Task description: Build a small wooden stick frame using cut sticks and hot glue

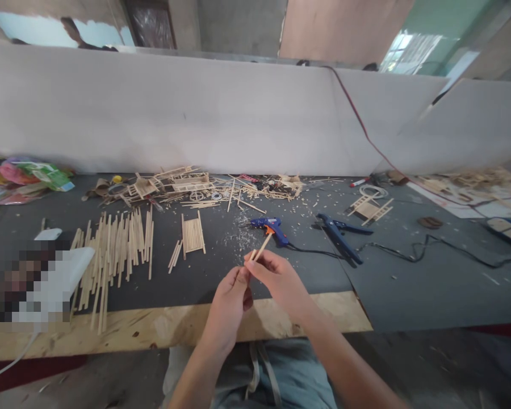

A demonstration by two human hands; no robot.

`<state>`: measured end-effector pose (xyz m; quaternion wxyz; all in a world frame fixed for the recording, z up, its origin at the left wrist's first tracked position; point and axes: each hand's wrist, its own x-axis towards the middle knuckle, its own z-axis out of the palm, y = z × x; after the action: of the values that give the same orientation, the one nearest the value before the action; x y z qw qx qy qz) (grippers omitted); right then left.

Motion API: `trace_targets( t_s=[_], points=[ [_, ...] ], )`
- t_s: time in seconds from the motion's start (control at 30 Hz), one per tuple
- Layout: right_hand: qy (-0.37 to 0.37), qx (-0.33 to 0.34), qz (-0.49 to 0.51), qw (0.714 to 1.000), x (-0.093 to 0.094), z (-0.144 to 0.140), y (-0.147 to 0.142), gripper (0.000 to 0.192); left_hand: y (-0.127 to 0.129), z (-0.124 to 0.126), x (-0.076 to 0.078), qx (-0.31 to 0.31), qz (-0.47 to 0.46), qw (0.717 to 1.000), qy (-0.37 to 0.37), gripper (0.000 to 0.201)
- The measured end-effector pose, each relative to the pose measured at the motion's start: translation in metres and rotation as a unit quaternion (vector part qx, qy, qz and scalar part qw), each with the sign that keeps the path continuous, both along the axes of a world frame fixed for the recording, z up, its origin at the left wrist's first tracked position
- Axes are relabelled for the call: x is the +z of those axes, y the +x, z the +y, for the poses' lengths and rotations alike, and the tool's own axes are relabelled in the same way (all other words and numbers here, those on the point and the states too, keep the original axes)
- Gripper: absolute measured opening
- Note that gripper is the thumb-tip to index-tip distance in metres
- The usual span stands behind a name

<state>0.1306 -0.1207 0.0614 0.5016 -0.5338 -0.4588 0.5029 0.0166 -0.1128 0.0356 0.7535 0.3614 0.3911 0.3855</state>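
A dark mat covers the surface (409, 284), with a bare plywood edge (153, 326) nearest the person and a pale partition wall (196, 113) standing behind it. Above the near edge, the left hand (230, 301) and right hand (276, 278) meet, each grip closed in a pinch on a thin wooden stick (262, 247) that slants up and away from the fingertips. Just beyond the stick lies a blue glue gun (272, 227) with an orange trigger, its cable trailing right past blue cutters (338, 236). To the left sit a small panel of glued sticks (193, 234) and a spread of loose sticks (114, 250). Along the wall lies a heap of stick frames and offcuts (187, 184); a red cable (361, 125) runs down the partition.
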Motion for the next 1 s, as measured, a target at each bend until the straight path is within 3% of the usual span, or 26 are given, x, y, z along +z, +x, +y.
trace_targets(
  t_s=[0.1,0.2,0.33,0.5,1.0],
  points=[
    [0.006,-0.010,-0.030,0.999,0.000,0.001,-0.002,0.020,0.002,0.000,-0.003,0.025,0.077,0.993,0.086,0.034],
    [0.003,-0.017,0.000,1.000,0.002,0.003,0.003,0.022,-0.002,-0.001,-0.003,0.020,0.092,0.986,0.138,0.027],
    [-0.029,-0.033,0.065,0.997,0.005,0.006,0.016,0.023,-0.012,-0.002,0.003,0.011,0.069,0.987,0.148,0.034],
    [-0.040,0.009,0.097,0.994,0.010,0.006,0.022,0.022,-0.020,0.000,0.007,-0.048,0.115,0.974,0.190,0.025],
    [-0.034,0.052,0.103,0.993,0.025,0.001,0.014,0.018,-0.020,0.000,0.010,-0.009,0.099,0.965,0.245,0.021]
  ],
)
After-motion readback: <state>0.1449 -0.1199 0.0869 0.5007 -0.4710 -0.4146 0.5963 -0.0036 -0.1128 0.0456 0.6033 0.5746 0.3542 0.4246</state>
